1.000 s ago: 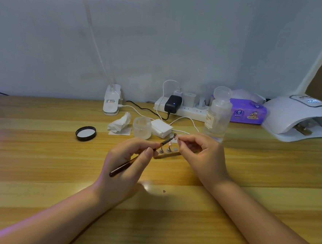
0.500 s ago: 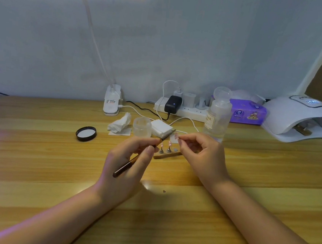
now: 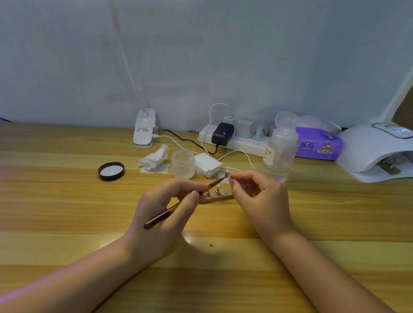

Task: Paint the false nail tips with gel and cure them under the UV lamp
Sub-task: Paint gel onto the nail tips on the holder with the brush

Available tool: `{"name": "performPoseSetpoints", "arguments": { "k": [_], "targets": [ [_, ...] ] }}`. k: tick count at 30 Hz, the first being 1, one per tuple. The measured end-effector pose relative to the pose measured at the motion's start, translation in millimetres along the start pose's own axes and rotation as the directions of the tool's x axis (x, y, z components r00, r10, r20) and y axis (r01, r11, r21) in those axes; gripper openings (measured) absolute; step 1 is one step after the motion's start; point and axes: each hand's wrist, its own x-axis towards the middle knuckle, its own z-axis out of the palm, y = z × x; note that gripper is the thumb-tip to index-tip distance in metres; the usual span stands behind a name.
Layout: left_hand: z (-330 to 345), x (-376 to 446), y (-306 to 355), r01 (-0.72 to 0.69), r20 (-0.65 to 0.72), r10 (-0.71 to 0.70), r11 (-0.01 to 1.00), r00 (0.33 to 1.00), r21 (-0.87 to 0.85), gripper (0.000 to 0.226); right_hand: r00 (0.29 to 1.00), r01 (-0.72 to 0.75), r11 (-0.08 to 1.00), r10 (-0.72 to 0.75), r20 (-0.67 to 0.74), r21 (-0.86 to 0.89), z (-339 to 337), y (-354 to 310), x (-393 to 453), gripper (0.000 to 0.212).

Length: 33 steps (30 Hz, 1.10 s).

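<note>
The left hand (image 3: pixel 166 210) holds a dark-handled brush (image 3: pixel 177 205) in a pen-style pinch between thumb and curled fingers; the handle slopes down toward the wrist and the bristle end points up and to the right. The right hand (image 3: pixel 259 197) pinches a small false nail tip (image 3: pixel 227 175) between thumb and forefinger, raised above the table, with the brush tip touching or just beside it; contact cannot be confirmed. Directly below the two hands lies a wooden strip holder (image 3: pixel 217 198) on the wooden table (image 3: pixel 42 203), carrying small metal stands (image 3: pixel 217 192).

Behind the holder stand a small frosted jar (image 3: pixel 183 164), a white pad block (image 3: pixel 207 165) and a crumpled tissue (image 3: pixel 154 159). The jar's black lid (image 3: pixel 111 171) lies to the left, well apart. A clear bottle (image 3: pixel 280 151) with a label stands just behind the right hand. At the wall sit a power strip (image 3: pixel 237 140) with plugged chargers, a purple tissue pack (image 3: pixel 316 143) and a white lamp base (image 3: pixel 144 132). The white UV lamp (image 3: pixel 389 152) stands at the far right, display lit, well apart from the nail tip.
</note>
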Motion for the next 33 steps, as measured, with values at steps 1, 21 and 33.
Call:
{"name": "performPoseSetpoints", "arguments": {
  "k": [1,21,33],
  "targets": [
    [-1,0,0,-0.009,0.004,0.009,1.0,1.0,-0.003,0.021,1.0,-0.018,1.0,0.018,0.0,0.014,0,0,0,0.01],
    [-1,3,-20,0.142,0.158,-0.202,0.934,0.967,0.328,0.033,0.988,-0.156,0.985,0.154,-0.025,-0.078,3,18,5,0.021],
    [0,4,-16,0.175,0.205,-0.256,0.923,0.945,0.343,0.043,0.968,-0.155,0.851,0.231,0.094,-0.501,7,26,11,0.015]
  ]
}}
